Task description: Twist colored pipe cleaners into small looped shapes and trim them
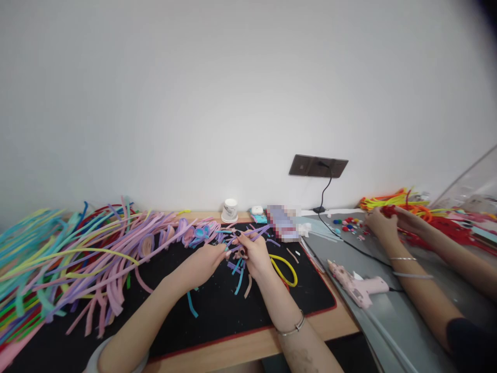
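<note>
Over a black desk mat (217, 321), my two hands meet close together. My right hand (254, 254) is closed on a purple pipe cleaner (262, 231), whose end sticks out to the right past the fingers. My left hand (212, 259) is closed in a pinch at the left end of the same purple bundle; its fingertips are partly hidden. Below the hands lie short cut pieces of pipe cleaner, among them a blue piece (239, 282) and a tan piece (248, 286). Coiled pink and blue pipe cleaner pieces (200, 233) lie just beyond my left hand.
A big pile of pastel pipe cleaners (97, 254) covers the left side. At the back stand a white cup (230, 211) and a white case (257, 210). A yellow loop (289, 269) lies at right. Beyond it are a pink glue gun (357, 285), a black cord (359, 248) and a co-worker's hands (382, 225).
</note>
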`<state>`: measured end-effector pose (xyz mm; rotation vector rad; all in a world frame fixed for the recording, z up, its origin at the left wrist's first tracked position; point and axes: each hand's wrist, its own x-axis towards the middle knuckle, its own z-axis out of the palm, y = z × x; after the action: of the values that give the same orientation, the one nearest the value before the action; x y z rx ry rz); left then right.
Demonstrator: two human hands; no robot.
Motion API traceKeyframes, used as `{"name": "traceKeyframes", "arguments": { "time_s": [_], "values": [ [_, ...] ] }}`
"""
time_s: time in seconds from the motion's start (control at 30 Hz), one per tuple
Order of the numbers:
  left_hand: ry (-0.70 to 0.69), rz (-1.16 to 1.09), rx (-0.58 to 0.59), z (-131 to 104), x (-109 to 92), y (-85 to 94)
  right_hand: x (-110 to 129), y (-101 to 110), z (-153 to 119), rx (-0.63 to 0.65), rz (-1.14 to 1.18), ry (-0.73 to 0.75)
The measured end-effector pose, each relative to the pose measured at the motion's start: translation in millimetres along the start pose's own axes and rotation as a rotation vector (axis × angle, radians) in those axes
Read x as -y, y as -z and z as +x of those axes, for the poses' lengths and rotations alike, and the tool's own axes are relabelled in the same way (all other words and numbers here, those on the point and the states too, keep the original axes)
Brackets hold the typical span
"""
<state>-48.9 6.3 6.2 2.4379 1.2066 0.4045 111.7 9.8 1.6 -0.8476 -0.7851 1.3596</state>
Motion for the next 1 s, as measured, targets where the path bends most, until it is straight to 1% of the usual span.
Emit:
{"name": "traceKeyframes", "arguments": {
  "time_s": [0.17,0.33,0.47,0.77,1.0],
  "values": [
    [-0.007,0.007,-0.021,-0.2,-1.2,0.9,0.1,0.7,1.3,-0.017,-0.010,0.005],
    [-0.016,0.008,-0.024,-1.4,-3.8,1.9,0.4,0.9,2.1,-0.012,-0.005,0.011],
    [-0.015,0.017,-0.017,-1.3,-1.9,0.8,-1.4,1.7,2.8,-0.013,-0.015,0.014],
    [-0.001,0.079,-0.041,1.6,-2.4,-1.3,-4.9,0.9,1.6,0.008,0.069,-0.038],
    [0.007,0.122,-0.045,2.1,-1.2,-2.9,-6.0,-0.7,0.7,0.005,0.092,-0.040]
  ]
}}
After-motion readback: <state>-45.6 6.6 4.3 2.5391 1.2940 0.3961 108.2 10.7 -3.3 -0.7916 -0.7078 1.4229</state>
